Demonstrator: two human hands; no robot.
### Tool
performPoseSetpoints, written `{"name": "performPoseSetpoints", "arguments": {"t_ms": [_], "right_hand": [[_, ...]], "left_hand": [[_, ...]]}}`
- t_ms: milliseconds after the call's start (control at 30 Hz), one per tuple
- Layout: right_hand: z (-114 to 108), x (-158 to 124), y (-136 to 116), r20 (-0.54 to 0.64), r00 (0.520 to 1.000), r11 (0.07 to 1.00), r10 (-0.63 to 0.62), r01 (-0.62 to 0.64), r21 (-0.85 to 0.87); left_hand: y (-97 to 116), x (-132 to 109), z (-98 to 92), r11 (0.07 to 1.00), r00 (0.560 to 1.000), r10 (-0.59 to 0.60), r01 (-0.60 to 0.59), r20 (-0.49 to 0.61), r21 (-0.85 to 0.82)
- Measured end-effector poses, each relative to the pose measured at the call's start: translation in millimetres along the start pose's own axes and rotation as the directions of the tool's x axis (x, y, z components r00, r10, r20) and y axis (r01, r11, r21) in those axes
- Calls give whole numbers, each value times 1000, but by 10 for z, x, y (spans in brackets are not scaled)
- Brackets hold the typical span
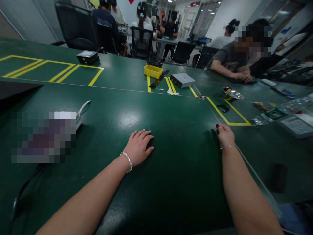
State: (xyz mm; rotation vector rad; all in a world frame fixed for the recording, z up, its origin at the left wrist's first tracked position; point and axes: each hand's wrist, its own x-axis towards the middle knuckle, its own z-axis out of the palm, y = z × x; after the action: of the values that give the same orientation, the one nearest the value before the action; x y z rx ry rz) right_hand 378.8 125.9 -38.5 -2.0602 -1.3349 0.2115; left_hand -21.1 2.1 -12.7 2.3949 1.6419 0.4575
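My left hand (139, 147) lies palm down on the green tabletop (171, 169), its fingers stretched out and holding nothing. A silvery bracelet circles that wrist. To the right, my right hand (226, 136) is closed in a pinch around a small dark object with a hint of red (217, 126), whose kind I cannot make out. It is held above the table, and a faint shadow falls to its left. Most of the small object is hidden by the fingers. A thin bracelet is on the right wrist.
Farther back are a yellow bin (153, 71) with black cables, a grey box (182, 80) and a black box (87, 57). A blurred-out device (46, 138) with a cable stands left. Clear plastic packaging (260, 119) lies right. A person (230, 65) sits across the table.
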Motion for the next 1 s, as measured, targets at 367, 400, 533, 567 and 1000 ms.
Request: {"name": "performPoseSetpoints", "arguments": {"t_ms": [367,400,533,567,1000], "right_hand": [[-21,-474,-749,69,934,928,-351,357,-110],[43,-637,-912,164,884,894,-437,448,-31],[343,-1394,-1492,467,613,770,-638,527,360],[398,-1553,-1587,490,561,744,-667,535,401],[-37,-503,-846,80,959,847,-272,278,-454]], "left_hand": [[-10,20,9,999,999,-26,24,-38,-45],[-9,27,12,998,998,-33,30,-50,-50],[15,62,16,997,995,-30,23,-92,-79],[24,70,13,996,996,-22,15,-92,-83],[-23,93,-37,909,959,-273,233,-72,-346]]}}
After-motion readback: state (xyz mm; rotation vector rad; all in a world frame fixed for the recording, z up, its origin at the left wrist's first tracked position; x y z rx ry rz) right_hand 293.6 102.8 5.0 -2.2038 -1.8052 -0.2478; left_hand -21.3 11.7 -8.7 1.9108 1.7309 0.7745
